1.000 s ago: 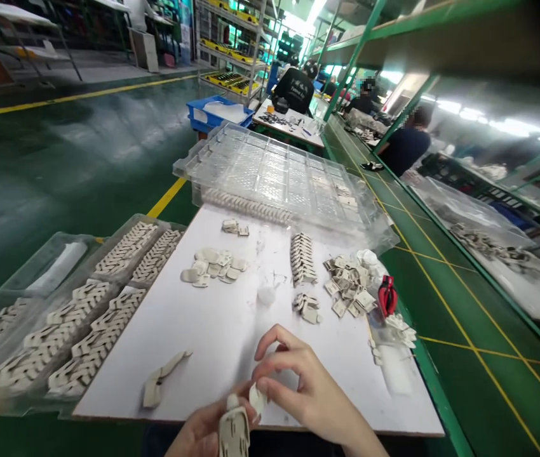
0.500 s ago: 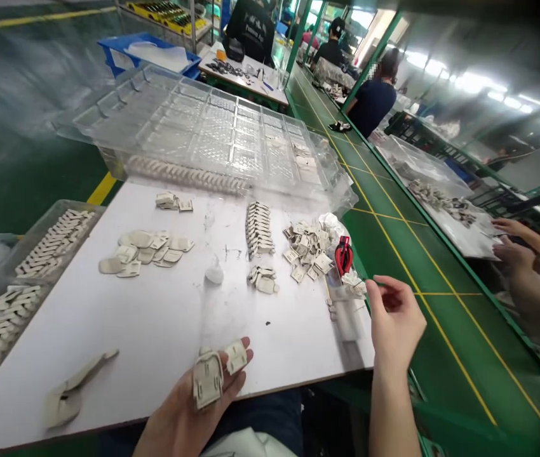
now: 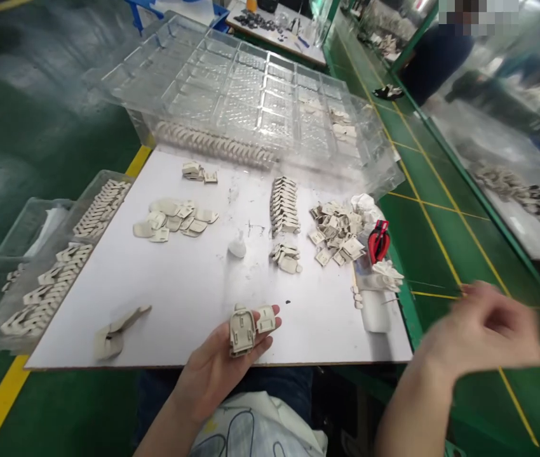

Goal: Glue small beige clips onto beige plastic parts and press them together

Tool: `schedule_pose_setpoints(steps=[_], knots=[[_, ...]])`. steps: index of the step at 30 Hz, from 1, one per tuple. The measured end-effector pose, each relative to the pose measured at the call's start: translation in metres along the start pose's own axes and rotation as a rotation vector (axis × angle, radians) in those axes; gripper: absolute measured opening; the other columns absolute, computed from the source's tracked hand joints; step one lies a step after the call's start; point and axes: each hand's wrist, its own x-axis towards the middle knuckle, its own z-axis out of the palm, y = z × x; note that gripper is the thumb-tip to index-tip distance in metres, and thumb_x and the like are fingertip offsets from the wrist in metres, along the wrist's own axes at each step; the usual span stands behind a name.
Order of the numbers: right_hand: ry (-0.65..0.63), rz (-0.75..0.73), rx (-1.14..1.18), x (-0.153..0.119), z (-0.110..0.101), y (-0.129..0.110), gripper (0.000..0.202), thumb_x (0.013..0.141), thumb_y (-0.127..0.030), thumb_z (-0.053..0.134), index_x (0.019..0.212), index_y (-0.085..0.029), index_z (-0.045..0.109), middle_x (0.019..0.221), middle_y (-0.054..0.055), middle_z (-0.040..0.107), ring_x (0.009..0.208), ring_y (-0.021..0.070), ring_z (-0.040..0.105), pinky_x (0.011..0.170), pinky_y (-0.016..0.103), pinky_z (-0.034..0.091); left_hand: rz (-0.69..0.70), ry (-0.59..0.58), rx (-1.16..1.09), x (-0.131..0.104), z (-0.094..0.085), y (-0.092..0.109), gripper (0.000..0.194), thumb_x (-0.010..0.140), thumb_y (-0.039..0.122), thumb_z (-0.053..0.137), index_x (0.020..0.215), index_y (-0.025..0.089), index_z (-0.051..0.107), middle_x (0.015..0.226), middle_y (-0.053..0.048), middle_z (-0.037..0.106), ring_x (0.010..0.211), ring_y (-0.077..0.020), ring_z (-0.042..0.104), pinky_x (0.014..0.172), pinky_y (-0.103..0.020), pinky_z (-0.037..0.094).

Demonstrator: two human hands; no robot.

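My left hand [image 3: 220,352], palm up, holds a beige plastic housing [image 3: 242,331] with slots and a raised rim. A smaller beige plastic piece [image 3: 265,318] rests on the fingertips of the same hand. Off the table's right edge, my right hand [image 3: 489,330] is smeared by motion, its fingers drawn together in a pinch. A faint thin strand seems to run from its fingertips back towards a white bundle [image 3: 387,274] on a small container [image 3: 375,311]. What the fingers grip is too blurred to name.
Beige parts lie in a pile [image 3: 339,231], a stacked row [image 3: 284,206] and a group of rounded covers [image 3: 175,219]. Red-handled pliers [image 3: 378,241] stand at the right. A clear compartment tray [image 3: 241,89] spans the back. A green conveyor [image 3: 436,241] runs alongside; a person [image 3: 436,60] is beyond.
My right hand has moved right, away from the white bundle, and out over the conveyor. My left hand still holds both beige pieces. The camera view has tilted downward.
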Motion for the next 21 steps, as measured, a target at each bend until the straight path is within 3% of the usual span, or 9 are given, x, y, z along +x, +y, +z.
schedule_pose_setpoints(steps=[1, 2, 4, 8, 12, 21], knots=[[0.118, 0.044, 0.110, -0.003, -0.001, -0.011, 0.025, 0.085, -0.030, 0.063, 0.063, -0.026, 0.051, 0.058, -0.003, 0.049, 0.051, 0.0145, 0.044, 0.053, 0.033, 0.030, 0.005, 0.008, 0.015, 0.001, 0.003, 0.001, 0.031, 0.093, 0.037, 0.062, 0.110, 0.019, 0.081, 0.134, -0.010, 0.072, 0.131, -0.0306, 0.062, 0.111, -0.037, 0.048], [0.150, 0.113, 0.232, -0.009, -0.001, -0.023, 0.027, 0.086, -0.029, 0.061, 0.063, -0.026, 0.049, 0.058, -0.004, 0.047, 0.048, 0.0129, 0.040, 0.050, 0.032, 0.027, 0.011, 0.015, 0.023, 0.001, 0.005, 0.001, 0.031, 0.092, 0.038, 0.065, 0.109, 0.019, 0.082, 0.133, -0.010, 0.072, 0.129, -0.0305, 0.063, 0.108, -0.036, 0.050], [-0.015, 0.320, 0.444, -0.028, 0.002, -0.048, 0.028, 0.087, -0.030, 0.064, 0.062, -0.024, 0.051, 0.060, -0.003, 0.047, 0.048, 0.0102, 0.038, 0.046, 0.029, 0.023, 0.016, 0.020, 0.024, 0.002, 0.008, 0.002, 0.030, 0.089, 0.040, 0.069, 0.107, 0.019, 0.082, 0.132, -0.009, 0.073, 0.126, -0.0297, 0.066, 0.104, -0.033, 0.052], [-0.446, 0.641, 0.691, -0.083, 0.013, -0.087, 0.034, 0.080, -0.043, 0.079, 0.065, -0.020, 0.058, 0.063, -0.004, 0.053, 0.051, 0.0071, 0.043, 0.042, 0.022, 0.030, 0.020, 0.022, 0.010, 0.001, 0.009, 0.001, 0.031, 0.088, 0.041, 0.071, 0.107, 0.018, 0.082, 0.131, -0.009, 0.074, 0.122, -0.0273, 0.067, 0.101, -0.030, 0.053], [-0.584, 0.702, 0.725, -0.113, 0.021, -0.097, 0.039, 0.080, -0.047, 0.079, 0.064, -0.018, 0.058, 0.063, -0.005, 0.055, 0.051, 0.0055, 0.046, 0.044, 0.019, 0.036, 0.019, 0.033, -0.003, 0.000, 0.009, 0.000, 0.031, 0.087, 0.041, 0.073, 0.104, 0.018, 0.082, 0.128, -0.008, 0.075, 0.122, -0.0272, 0.067, 0.100, -0.030, 0.053], [-0.645, 0.685, 0.690, -0.114, 0.020, -0.091, 0.037, 0.082, -0.046, 0.078, 0.066, -0.018, 0.060, 0.065, -0.004, 0.058, 0.050, 0.0052, 0.047, 0.046, 0.019, 0.037, 0.013, 0.038, 0.003, 0.001, 0.009, 0.001, 0.029, 0.088, 0.041, 0.071, 0.103, 0.018, 0.082, 0.129, -0.009, 0.075, 0.125, -0.0290, 0.065, 0.105, -0.035, 0.049]])
